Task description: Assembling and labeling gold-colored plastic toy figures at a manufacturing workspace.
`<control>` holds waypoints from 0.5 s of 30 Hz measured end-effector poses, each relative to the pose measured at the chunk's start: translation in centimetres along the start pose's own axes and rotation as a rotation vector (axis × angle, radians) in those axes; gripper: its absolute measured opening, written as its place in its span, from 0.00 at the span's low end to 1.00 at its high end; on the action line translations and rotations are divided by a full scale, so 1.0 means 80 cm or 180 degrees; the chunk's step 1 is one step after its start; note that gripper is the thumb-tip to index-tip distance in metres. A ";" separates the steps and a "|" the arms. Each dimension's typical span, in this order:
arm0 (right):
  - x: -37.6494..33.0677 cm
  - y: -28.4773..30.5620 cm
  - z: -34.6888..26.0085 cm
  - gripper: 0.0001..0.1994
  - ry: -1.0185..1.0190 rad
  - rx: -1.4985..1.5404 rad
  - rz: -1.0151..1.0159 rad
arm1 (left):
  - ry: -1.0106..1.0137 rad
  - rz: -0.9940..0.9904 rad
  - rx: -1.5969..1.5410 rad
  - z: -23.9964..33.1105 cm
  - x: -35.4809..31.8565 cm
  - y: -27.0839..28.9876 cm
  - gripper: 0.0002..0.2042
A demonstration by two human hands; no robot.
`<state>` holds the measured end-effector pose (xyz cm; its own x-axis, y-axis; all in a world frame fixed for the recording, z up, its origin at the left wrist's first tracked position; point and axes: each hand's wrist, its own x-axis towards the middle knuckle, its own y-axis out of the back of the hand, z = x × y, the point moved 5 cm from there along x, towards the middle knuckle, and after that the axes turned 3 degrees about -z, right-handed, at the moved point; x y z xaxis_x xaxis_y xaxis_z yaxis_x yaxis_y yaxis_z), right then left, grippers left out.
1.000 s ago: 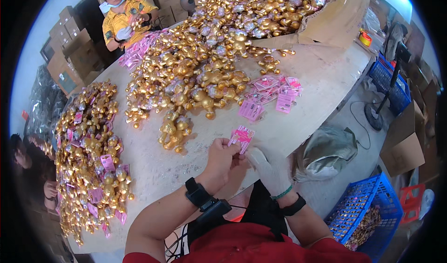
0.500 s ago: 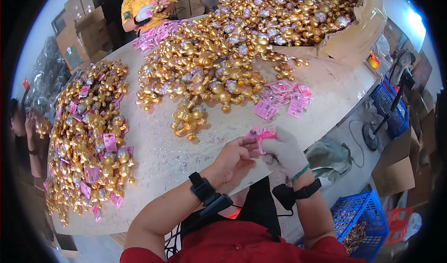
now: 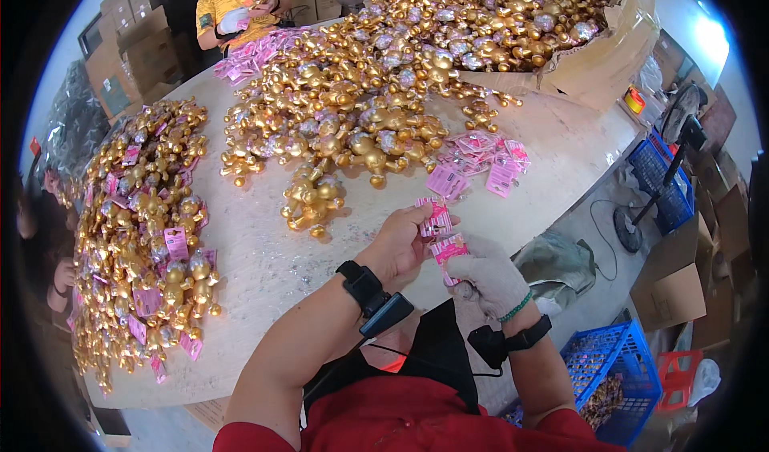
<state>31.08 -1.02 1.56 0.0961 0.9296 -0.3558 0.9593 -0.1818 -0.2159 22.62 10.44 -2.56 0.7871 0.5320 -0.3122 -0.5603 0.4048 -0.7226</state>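
Observation:
My bare left hand [image 3: 398, 242] is closed on a pink card tag [image 3: 435, 216], held between thumb and fingers above the table's near edge. Close beside it, my right hand [image 3: 483, 279], in a white glove, pinches a second pink card tag [image 3: 449, 249]. Just beyond the hands lies a loose pile of pink card tags [image 3: 478, 162]. Farther off to the left spreads a large heap of shiny gold balloon-animal figures [image 3: 328, 116], some with silvery glittery parts.
At the table's left lies another heap of gold figures [image 3: 144, 236] with pink tags among them. A torn carton [image 3: 593, 76] full of figures stands at the back right. Co-workers sit across and at the left. Blue crates [image 3: 617, 372] and a fan [image 3: 685, 116] stand at the right.
The tags, held close together before, are now apart, one in each hand. My left hand has shifted slightly up and my right hand slightly down. The whole view has shifted a little.

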 end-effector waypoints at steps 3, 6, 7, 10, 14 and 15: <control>-0.007 0.001 -0.005 0.13 0.0086 -0.0040 -0.0105 | -0.0213 0.0116 -0.0035 0.003 0.008 0.005 0.16; -0.010 0.008 0.003 0.16 0.0029 0.0045 -0.0005 | -0.0363 0.0205 -0.0184 0.002 0.009 0.005 0.15; -0.012 0.009 0.002 0.16 0.0069 -0.0063 0.0069 | -0.0401 0.0233 -0.0226 0.000 0.009 0.002 0.15; -0.017 0.011 0.006 0.14 0.0226 -0.0290 0.0290 | -0.0354 0.0510 -0.0148 -0.006 0.015 0.000 0.16; -0.017 0.008 -0.004 0.14 0.0420 -0.0437 0.0655 | -0.0127 0.0430 -0.0396 -0.013 0.015 -0.008 0.15; -0.020 0.005 -0.016 0.14 0.0453 -0.0487 0.0787 | -0.0078 0.0425 -0.0390 -0.014 0.011 -0.015 0.14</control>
<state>31.68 -2.16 3.15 0.3570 0.9008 -0.2474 0.9300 -0.3674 0.0042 24.27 9.58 -2.71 0.7005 0.5935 -0.3964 -0.6225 0.2365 -0.7460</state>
